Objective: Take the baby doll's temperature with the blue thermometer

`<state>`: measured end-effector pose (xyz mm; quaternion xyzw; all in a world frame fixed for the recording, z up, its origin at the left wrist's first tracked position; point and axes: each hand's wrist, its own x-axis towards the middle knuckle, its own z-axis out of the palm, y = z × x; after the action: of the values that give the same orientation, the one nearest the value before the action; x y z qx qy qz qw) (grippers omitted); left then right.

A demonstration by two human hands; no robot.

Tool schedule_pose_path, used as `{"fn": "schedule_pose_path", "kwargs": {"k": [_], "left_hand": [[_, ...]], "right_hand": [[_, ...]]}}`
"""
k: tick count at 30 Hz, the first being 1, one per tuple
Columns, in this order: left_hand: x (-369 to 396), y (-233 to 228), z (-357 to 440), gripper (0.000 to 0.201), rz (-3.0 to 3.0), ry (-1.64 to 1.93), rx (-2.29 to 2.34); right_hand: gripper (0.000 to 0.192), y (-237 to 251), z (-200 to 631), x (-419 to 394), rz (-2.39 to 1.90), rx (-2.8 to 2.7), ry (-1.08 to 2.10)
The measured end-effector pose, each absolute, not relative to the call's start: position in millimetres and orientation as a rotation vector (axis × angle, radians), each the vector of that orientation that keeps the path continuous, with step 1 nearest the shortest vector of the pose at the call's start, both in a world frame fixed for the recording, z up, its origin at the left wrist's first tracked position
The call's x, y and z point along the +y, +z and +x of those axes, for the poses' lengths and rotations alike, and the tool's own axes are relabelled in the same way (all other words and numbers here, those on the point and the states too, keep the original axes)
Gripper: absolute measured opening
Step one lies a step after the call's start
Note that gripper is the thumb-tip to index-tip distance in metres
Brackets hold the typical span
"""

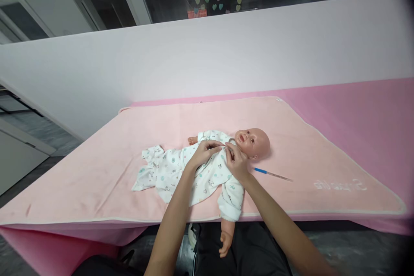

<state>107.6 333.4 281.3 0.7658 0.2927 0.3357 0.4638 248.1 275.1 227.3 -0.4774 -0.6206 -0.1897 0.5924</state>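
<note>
- A baby doll (226,155) lies on its back on a pale pink blanket (97,172) spread over the bench (371,116), its bald head toward the right and its legs toward the left.
- The doll wears a white printed romper (168,172); the lower part of the garment lies loose and crumpled on the blanket.
- One doll arm, in a white sleeve, hangs over the near edge of the bench, its bare hand dangling below the edge.
- The left hand (204,152) rests on the doll's chest, its grip pinched closed on the romper's fabric near the collar.
- The right hand (237,162) sits just beside it at the doll's neck, its fingers likewise closed on the edge of the romper's neckline; the two hands almost touch.
- A thin thermometer-like stick (273,174) with a blue end lies flat on the blanket near the doll's head, apart from both hands.
- Behind the bench stands a pale partition wall (207,60).
</note>
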Motion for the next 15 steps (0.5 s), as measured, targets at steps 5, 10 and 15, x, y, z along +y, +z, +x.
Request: {"fn": "schedule_pose_path", "kwargs": {"k": [5, 10, 15], "left_hand": [[333.3, 281.1, 107.4, 0.025, 1.883, 0.809, 0.698], [334.1, 279.8, 107.3, 0.025, 1.857, 0.822, 0.69], [331.7, 283.5, 107.2, 0.031, 1.83, 0.813, 0.694]], "right_hand": [[0.024, 227.9, 248.5, 274.4, -1.094, -1.443, -0.421], [0.025, 226.2, 249.5, 273.6, -1.1, -1.45, -0.372], [0.017, 226.0, 249.6, 272.7, -1.128, -1.422, -0.284]]}}
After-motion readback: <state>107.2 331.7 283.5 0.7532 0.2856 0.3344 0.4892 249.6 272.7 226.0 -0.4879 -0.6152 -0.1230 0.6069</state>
